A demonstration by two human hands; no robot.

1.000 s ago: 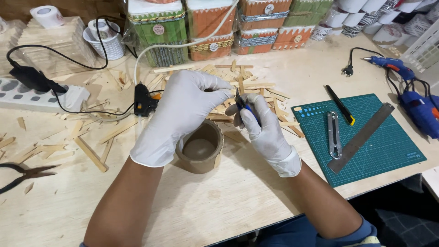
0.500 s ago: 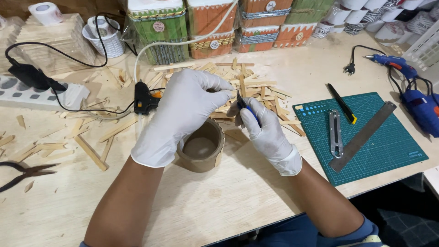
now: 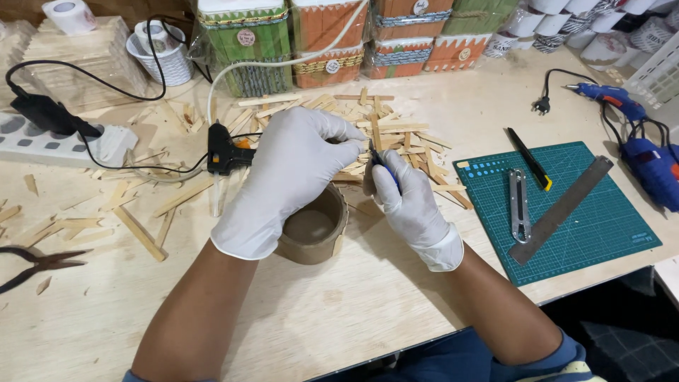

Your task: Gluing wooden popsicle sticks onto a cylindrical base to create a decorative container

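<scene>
both gloved hands are meeting just above the cardboard ring [image 3: 313,228]: left hand [image 3: 283,177] pinching a wooden stick [image 3: 375,134], right hand [image 3: 409,201] gripping a blue-handled tool [image 3: 385,168]. ring looking mostly bare, stick pile [image 3: 396,134] behind it waiting.

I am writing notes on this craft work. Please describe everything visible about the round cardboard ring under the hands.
The cardboard ring is a short, wide brown tube, open at the top, with a thick wall and a plain, dull inside. It stands upright on the pale wooden table, near the front edge. The gloved left hand lies over its rim and hides its left side. The gloved right hand is close beside it; contact cannot be told.
</scene>
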